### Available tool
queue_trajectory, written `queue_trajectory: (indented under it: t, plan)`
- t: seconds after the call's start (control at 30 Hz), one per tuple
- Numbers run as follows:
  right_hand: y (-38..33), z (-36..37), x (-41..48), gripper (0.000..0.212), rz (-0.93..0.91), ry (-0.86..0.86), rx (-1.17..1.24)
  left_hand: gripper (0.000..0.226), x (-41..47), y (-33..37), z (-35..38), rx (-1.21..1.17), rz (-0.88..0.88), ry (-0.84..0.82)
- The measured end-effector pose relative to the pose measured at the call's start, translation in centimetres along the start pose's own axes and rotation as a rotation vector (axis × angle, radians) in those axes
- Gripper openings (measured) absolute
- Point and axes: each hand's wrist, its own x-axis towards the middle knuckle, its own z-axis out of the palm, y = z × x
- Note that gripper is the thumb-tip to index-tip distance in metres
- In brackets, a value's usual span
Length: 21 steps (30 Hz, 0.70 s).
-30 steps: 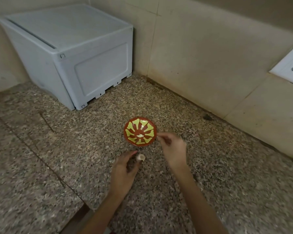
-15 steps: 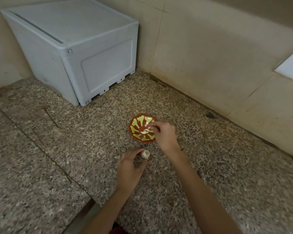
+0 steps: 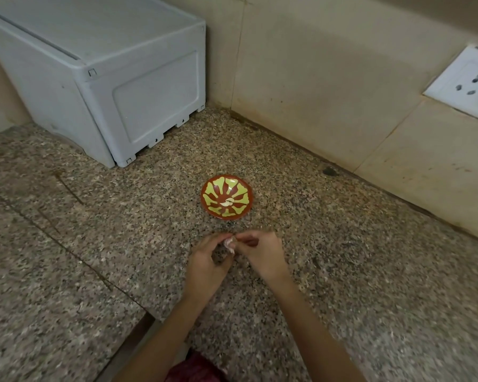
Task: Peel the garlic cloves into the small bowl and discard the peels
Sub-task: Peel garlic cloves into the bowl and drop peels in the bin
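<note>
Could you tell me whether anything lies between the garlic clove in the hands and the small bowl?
Nothing visible does. The left hand and right hand pinch the garlic clove, and only open counter lies between it and the small bowl beyond.

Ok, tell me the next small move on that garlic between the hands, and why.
Probably strip the skin: hold the garlic clove steady with the left hand and pull the peel away with the right hand. Both hands pinch it over the counter, just short of the small bowl, and it looks pinkish and papery, so likely unpeeled. The bowl already holds peeled pieces.
</note>
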Motion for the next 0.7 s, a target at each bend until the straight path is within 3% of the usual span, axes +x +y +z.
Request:
queue_trajectory:
  t: [0.3,0.57,0.7]
  plan:
    - [0.0,0.2,-0.3,0.015,0.007,0.028,0.065,0.047,-0.4,-0.2,-0.2,-0.061,-0.033,0.017]
    - [0.0,0.8,-1.1,0.019,-0.162,0.019,-0.248,0.044,-0.7,-0.3,-0.1,-0.058,-0.041,0.041]
    - [-0.2,1.1,-1.3,0.019,-0.144,0.056,-0.225,0.042,-0.7,-0.3,-0.2,-0.057,-0.043,0.039]
